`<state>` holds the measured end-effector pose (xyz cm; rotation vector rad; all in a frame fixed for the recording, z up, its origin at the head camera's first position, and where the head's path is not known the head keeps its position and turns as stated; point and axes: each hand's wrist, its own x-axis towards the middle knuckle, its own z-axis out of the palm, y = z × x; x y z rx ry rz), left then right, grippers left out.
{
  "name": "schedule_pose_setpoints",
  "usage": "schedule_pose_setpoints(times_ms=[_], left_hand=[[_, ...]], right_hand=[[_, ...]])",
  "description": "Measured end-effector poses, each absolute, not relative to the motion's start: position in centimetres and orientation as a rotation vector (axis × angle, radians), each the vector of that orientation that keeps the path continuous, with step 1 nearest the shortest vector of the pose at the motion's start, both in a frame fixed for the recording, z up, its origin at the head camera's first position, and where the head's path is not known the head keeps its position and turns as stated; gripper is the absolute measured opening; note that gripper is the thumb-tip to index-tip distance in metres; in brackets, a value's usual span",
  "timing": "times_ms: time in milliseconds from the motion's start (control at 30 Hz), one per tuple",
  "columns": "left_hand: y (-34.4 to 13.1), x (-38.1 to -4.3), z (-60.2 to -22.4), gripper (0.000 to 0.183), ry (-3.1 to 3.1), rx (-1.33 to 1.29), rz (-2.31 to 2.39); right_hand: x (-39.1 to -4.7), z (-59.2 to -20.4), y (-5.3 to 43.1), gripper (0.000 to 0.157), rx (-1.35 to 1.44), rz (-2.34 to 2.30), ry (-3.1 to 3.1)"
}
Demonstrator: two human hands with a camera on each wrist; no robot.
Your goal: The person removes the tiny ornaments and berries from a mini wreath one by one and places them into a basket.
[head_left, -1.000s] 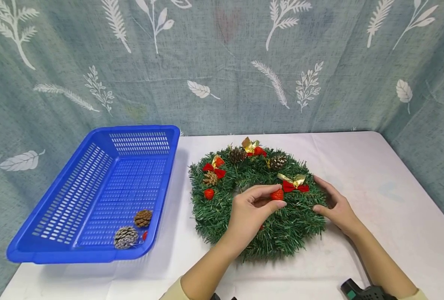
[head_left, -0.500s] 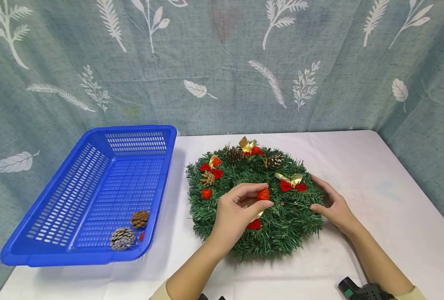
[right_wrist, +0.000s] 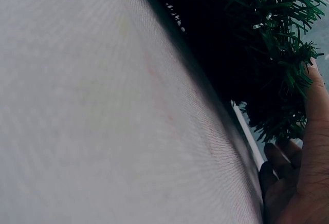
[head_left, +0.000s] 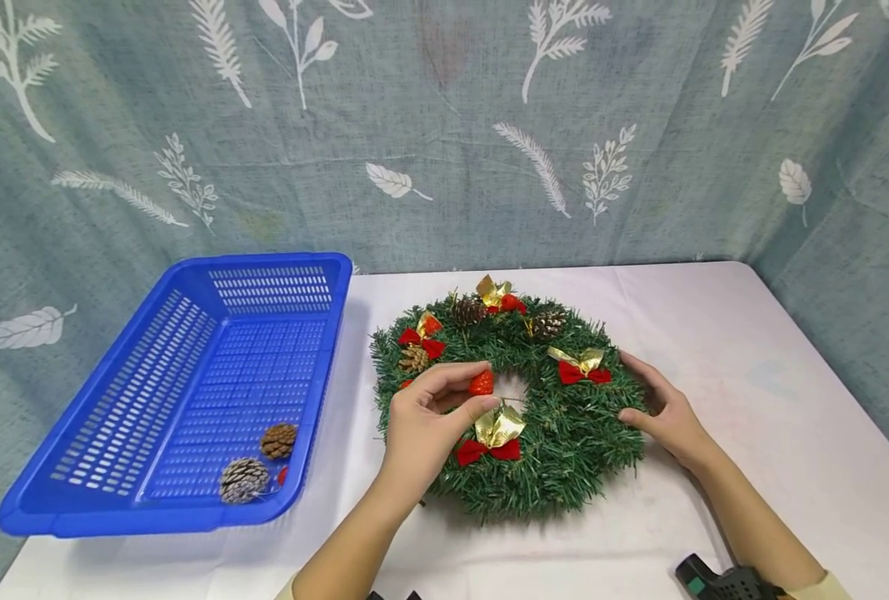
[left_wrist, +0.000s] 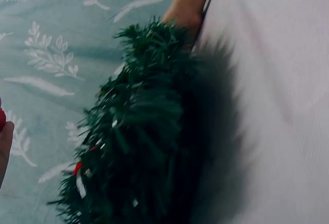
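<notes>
My left hand [head_left: 422, 425] pinches a small red strawberry-shaped decoration [head_left: 481, 382] between thumb and fingertips, above the left part of a green artificial Christmas wreath [head_left: 564, 442]. A thin stem shows beside the decoration, over the wreath's centre hole. The left wrist view catches only a bit of this red decoration [left_wrist: 2, 118] at its left edge. Holding the wreath's right edge is my right hand [head_left: 669, 417], thumb on one side and fingers curled at the other in the right wrist view. Just right of my left hand sits a red and gold bow [head_left: 498, 433].
A blue plastic basket [head_left: 332, 350] stands at the left, holding a brown pine cone [head_left: 277, 440], a frosted pine cone [head_left: 244, 481] and a small red piece [head_left: 282, 475]. More bows and pine cones decorate the wreath. A patterned curtain [head_left: 444, 167] hangs behind the white table [head_left: 751, 375].
My left hand has moved left across the wreath with the red decoration, uncovering the front bow and the centre hole. My right hand stays at the wreath's right edge.
</notes>
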<state>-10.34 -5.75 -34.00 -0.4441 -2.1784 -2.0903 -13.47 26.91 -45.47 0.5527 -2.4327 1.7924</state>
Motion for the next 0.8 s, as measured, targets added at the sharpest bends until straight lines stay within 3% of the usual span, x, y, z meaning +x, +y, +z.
schedule_pose_setpoints(times_ms=[800], left_hand=[[-11.1,-9.1,-32.3,0.034,-2.046,-0.348,-1.873]], right_hand=[[-13.5,-45.7,27.0,0.074,0.565,1.816,-2.408]])
